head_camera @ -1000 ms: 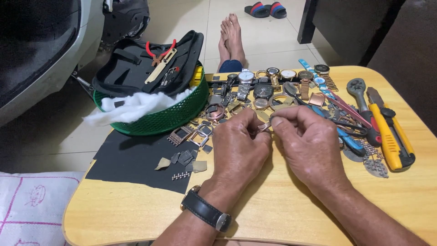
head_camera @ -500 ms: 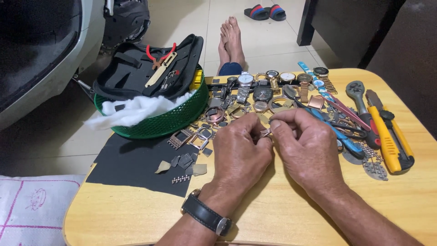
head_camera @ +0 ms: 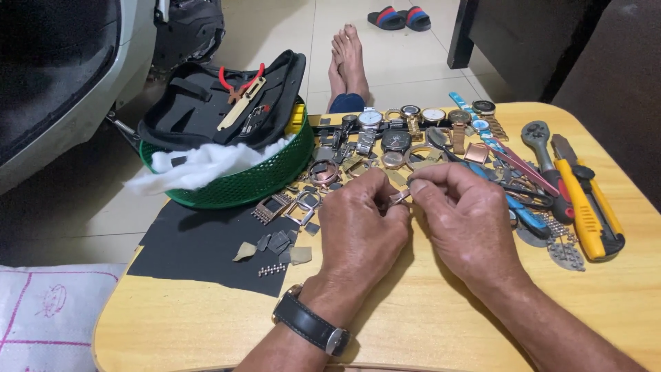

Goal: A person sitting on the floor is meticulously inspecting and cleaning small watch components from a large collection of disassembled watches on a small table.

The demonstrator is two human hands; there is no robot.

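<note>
Over the middle of a yellow wooden table (head_camera: 206,324), my left hand (head_camera: 361,231) and my right hand (head_camera: 468,220) meet fingertip to fingertip. Between them they pinch a small metal watch part (head_camera: 398,198); both sets of fingers are closed on it. My left wrist wears a black-strapped watch (head_camera: 310,324). Just beyond the fingers lies a spread of watches and watch cases (head_camera: 406,134). A black mat (head_camera: 206,244) to the left holds several small links and metal scraps (head_camera: 275,242).
A green basket (head_camera: 241,182) with white cotton and a black tool pouch stands at the back left. A yellow utility knife (head_camera: 585,207), a ratchet and blue-handled pliers (head_camera: 520,207) lie on the right. Bare feet (head_camera: 348,58) and slippers are on the floor beyond.
Both hands stay together on the small part; the fingers have shifted only slightly and the view has barely moved.
</note>
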